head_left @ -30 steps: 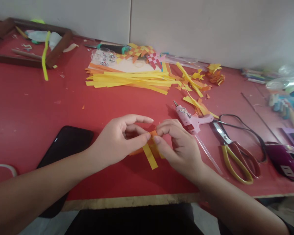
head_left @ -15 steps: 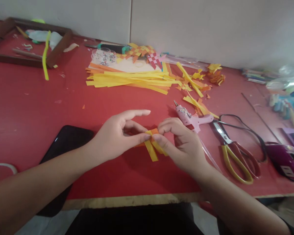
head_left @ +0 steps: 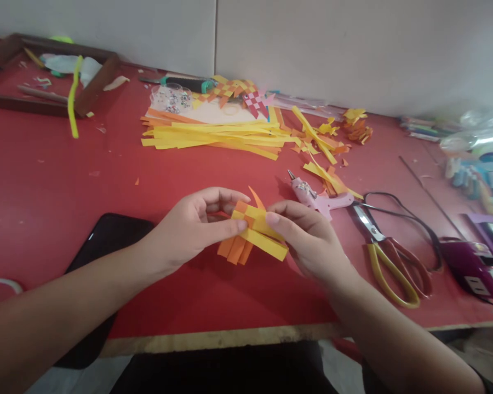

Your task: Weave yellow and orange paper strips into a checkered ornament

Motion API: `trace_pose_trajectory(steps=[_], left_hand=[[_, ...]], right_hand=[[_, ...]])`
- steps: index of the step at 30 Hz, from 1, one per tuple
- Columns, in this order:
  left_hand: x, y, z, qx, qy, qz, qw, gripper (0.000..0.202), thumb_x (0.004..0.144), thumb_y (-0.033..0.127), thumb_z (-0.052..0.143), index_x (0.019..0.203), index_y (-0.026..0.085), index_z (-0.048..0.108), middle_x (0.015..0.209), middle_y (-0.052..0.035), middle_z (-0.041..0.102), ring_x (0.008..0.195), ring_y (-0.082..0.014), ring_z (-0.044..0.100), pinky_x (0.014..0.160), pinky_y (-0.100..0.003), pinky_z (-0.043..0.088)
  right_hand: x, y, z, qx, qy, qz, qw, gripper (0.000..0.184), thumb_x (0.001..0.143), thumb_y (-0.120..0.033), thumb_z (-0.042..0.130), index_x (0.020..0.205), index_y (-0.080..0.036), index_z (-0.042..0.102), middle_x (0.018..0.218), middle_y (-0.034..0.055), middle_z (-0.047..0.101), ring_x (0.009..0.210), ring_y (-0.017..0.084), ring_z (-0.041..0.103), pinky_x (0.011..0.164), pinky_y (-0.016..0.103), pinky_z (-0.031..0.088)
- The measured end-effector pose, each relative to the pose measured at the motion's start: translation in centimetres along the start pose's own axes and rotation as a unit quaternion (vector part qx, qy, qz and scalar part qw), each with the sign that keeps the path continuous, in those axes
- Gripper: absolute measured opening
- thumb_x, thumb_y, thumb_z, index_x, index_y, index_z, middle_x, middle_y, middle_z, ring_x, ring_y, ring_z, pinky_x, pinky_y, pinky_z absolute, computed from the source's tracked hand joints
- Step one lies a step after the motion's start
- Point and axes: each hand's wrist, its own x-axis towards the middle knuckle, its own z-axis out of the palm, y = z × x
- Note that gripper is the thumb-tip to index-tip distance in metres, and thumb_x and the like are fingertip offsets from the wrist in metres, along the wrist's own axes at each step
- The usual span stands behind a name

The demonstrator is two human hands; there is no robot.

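Note:
Between my two hands, above the red table, is a small woven piece of yellow and orange paper strips [head_left: 252, 221]. Its yellow ends point right, and several orange ends hang down to the left. My left hand [head_left: 201, 221] pinches its left side, thumb on top and fingers behind. On the right side, my right hand [head_left: 308, 232] grips the yellow strips between thumb and bent fingers. One thin orange end sticks up at the back. A pink glue gun [head_left: 318, 197] lies just beyond my right hand.
Scissors [head_left: 388, 257] with red and yellow handles lie to the right. A black phone [head_left: 107, 241] rests beneath my left forearm. Loose yellow strips [head_left: 213, 134] are piled farther back, near a checkered paper fish [head_left: 254, 104]. A wooden frame [head_left: 94, 85] stands back left.
The woven piece has turned in my hands: its yellow ends pointed down and now point right, while the orange ends have come into view. My right hand's fingers have opened out a little.

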Motion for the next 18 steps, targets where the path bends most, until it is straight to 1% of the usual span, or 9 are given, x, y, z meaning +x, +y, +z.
trace_pose_trajectory(steps=[2, 5, 7, 10, 12, 14, 16, 18], left_hand=[[-0.1, 0.1, 0.1, 0.003, -0.008, -0.004, 1.000, 0.036, 0.073, 0.031, 0.086, 0.105, 0.021, 0.073, 0.106, -0.0050, 0.073, 0.101, -0.0204, 0.068, 0.086, -0.030, 0.055], [-0.2, 0.3, 0.1, 0.002, -0.036, -0.028, 0.999, 0.038, 0.078, 0.036, 0.083, 0.111, 0.022, 0.072, 0.103, -0.0052, 0.076, 0.097, -0.0211, 0.071, 0.084, -0.031, 0.056], [-0.2, 0.4, 0.1, 0.009, -0.046, -0.047, 0.998, 0.041, 0.076, 0.034, 0.084, 0.113, 0.023, 0.071, 0.097, -0.0039, 0.078, 0.093, -0.0212, 0.073, 0.081, -0.030, 0.056], [-0.2, 0.5, 0.0, 0.029, -0.026, -0.046, 0.998, 0.037, 0.073, 0.028, 0.086, 0.107, 0.024, 0.072, 0.086, -0.0003, 0.077, 0.087, -0.0192, 0.074, 0.077, -0.027, 0.055], [-0.2, 0.5, 0.1, 0.036, -0.006, -0.026, 0.999, 0.030, 0.074, 0.028, 0.086, 0.100, 0.023, 0.072, 0.086, 0.0002, 0.076, 0.085, -0.0180, 0.073, 0.075, -0.026, 0.055], [-0.3, 0.5, 0.1, 0.039, 0.006, -0.008, 0.999, 0.028, 0.076, 0.030, 0.084, 0.099, 0.022, 0.071, 0.089, -0.0007, 0.075, 0.084, -0.0176, 0.072, 0.073, -0.026, 0.055], [-0.3, 0.6, 0.2, 0.036, 0.017, -0.008, 0.999, 0.033, 0.079, 0.033, 0.081, 0.108, 0.022, 0.068, 0.087, -0.0008, 0.074, 0.080, -0.0169, 0.071, 0.069, -0.025, 0.054], [-0.3, 0.6, 0.1, 0.016, 0.032, -0.024, 0.999, 0.046, 0.081, 0.036, 0.080, 0.121, 0.024, 0.062, 0.083, 0.0004, 0.073, 0.077, -0.0160, 0.070, 0.065, -0.024, 0.052]], right_hand=[[-0.1, 0.2, 0.1, 0.023, -0.007, 0.008, 1.000, 0.029, 0.082, -0.047, 0.074, 0.076, -0.020, 0.067, 0.064, -0.0033, 0.057, 0.055, 0.009, 0.047, 0.050, 0.023, 0.041], [-0.2, 0.5, 0.3, 0.034, 0.004, 0.001, 0.999, 0.025, 0.083, -0.043, 0.075, 0.075, -0.020, 0.069, 0.065, -0.0028, 0.060, 0.057, 0.009, 0.049, 0.051, 0.022, 0.042], [-0.3, 0.4, 0.5, 0.021, 0.009, -0.002, 1.000, 0.024, 0.083, -0.042, 0.075, 0.074, -0.020, 0.070, 0.064, -0.0023, 0.061, 0.056, 0.009, 0.050, 0.050, 0.022, 0.041], [-0.5, 0.0, 0.7, 0.002, 0.003, -0.003, 1.000, 0.023, 0.082, -0.041, 0.075, 0.075, -0.020, 0.071, 0.063, -0.0016, 0.062, 0.056, 0.009, 0.051, 0.050, 0.023, 0.043], [-0.5, -0.3, 0.7, 0.003, -0.009, -0.004, 1.000, 0.022, 0.080, -0.041, 0.076, 0.076, -0.020, 0.071, 0.066, -0.0010, 0.064, 0.057, 0.010, 0.054, 0.051, 0.023, 0.045], [-0.5, -0.6, 0.7, 0.003, -0.029, -0.003, 1.000, 0.023, 0.080, -0.041, 0.075, 0.074, -0.019, 0.070, 0.066, -0.0010, 0.065, 0.056, 0.010, 0.054, 0.051, 0.023, 0.046], [-0.5, -0.8, 0.7, -0.008, -0.056, 0.003, 0.998, 0.026, 0.082, -0.042, 0.073, 0.071, -0.019, 0.069, 0.064, -0.0010, 0.064, 0.056, 0.010, 0.054, 0.051, 0.023, 0.045], [-0.6, -0.8, 0.7, -0.019, -0.074, 0.011, 0.997, 0.028, 0.083, -0.042, 0.073, 0.069, -0.019, 0.068, 0.064, -0.0009, 0.063, 0.056, 0.010, 0.054, 0.051, 0.024, 0.045]])
